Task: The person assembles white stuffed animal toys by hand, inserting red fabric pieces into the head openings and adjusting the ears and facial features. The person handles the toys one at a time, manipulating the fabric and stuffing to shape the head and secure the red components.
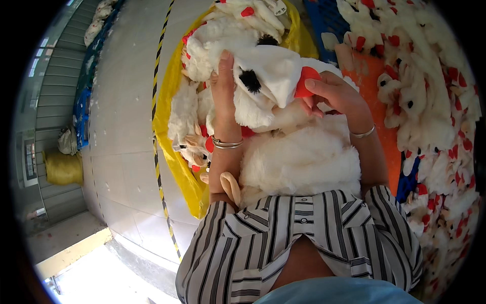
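A limp white plush toy skin (273,68) with black furry patches is held up in front of me. My left hand (223,83) is closed on its left side, thumb upward and the other fingers partly hidden behind the cloth. At its right edge, my right hand (341,93) pinches a red fabric piece (305,82) between thumb and fingers. Fluffy cream-white plush (298,157) lies across my lap below both hands; whether it belongs to the same skin I cannot tell. A beige loop-shaped part (230,187) sticks out by my left forearm.
A yellow bag (169,106) full of white plush skins stands ahead and to the left. To the right spreads a large heap of similar skins (425,96), beside an orange surface (390,147) and a blue crate (324,17). Black-and-yellow tape (158,172) marks the floor.
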Action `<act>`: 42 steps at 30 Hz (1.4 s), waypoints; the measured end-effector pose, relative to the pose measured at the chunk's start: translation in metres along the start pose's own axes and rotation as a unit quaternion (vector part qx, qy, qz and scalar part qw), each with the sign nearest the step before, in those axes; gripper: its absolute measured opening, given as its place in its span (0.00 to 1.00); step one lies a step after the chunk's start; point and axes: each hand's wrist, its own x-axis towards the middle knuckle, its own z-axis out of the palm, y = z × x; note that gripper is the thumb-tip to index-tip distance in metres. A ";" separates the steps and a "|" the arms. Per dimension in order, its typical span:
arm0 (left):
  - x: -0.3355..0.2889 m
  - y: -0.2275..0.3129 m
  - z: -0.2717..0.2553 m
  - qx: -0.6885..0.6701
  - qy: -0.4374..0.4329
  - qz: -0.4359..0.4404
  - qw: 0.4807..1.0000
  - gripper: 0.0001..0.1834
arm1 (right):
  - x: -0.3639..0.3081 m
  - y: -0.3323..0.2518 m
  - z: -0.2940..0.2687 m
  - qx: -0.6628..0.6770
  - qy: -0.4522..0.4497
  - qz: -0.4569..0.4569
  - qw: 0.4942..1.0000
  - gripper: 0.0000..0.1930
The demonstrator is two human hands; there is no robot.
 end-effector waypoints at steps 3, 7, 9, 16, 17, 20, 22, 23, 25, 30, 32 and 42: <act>0.004 -0.001 -0.009 0.094 -0.033 0.094 0.991 0.26 | -0.013 -0.048 -0.011 -0.023 0.073 -0.303 0.950 0.25; -0.010 0.043 0.028 -0.017 -0.046 0.096 0.994 0.24 | 0.011 -0.081 -0.012 0.050 -0.046 -0.397 0.915 0.20; -0.002 0.050 0.038 -0.106 -0.021 0.105 0.989 0.26 | 0.028 -0.069 -0.041 -0.032 -0.029 -0.341 0.939 0.21; 0.052 0.030 0.007 0.381 -0.159 0.203 0.888 0.14 | 0.006 0.132 -0.050 0.423 -0.084 -0.025 0.902 0.22; 0.059 0.001 -0.008 0.457 -0.188 0.228 0.839 0.14 | -0.010 0.165 -0.043 0.296 0.014 -0.019 0.955 0.22; 0.054 -0.102 -0.038 0.372 -0.244 0.046 0.894 0.20 | -0.034 0.182 -0.026 0.143 0.225 0.005 0.964 0.22; 0.052 -0.138 -0.057 0.333 -0.345 0.025 0.877 0.23 | -0.015 0.103 -0.007 0.381 0.258 0.025 0.888 0.22; 0.053 -0.142 -0.059 0.309 -0.408 0.044 0.858 0.23 | -0.014 0.101 -0.020 0.103 0.272 -0.052 0.955 0.21; 0.060 -0.151 -0.046 0.343 -0.386 0.064 0.854 0.23 | 0.005 0.079 -0.054 -0.207 0.284 -0.037 0.935 0.20; 0.042 -0.109 -0.029 0.227 -0.441 0.000 0.868 0.21 | 0.030 0.015 -0.037 -0.304 0.193 -0.133 0.923 0.21; 0.042 -0.109 -0.031 0.233 -0.452 0.005 0.861 0.23 | 0.035 -0.004 0.000 -0.328 0.070 -0.171 0.926 0.22; 0.023 -0.053 0.021 0.247 -0.187 0.052 0.949 0.08 | 0.032 0.007 -0.045 -0.141 0.256 -0.152 0.944 0.05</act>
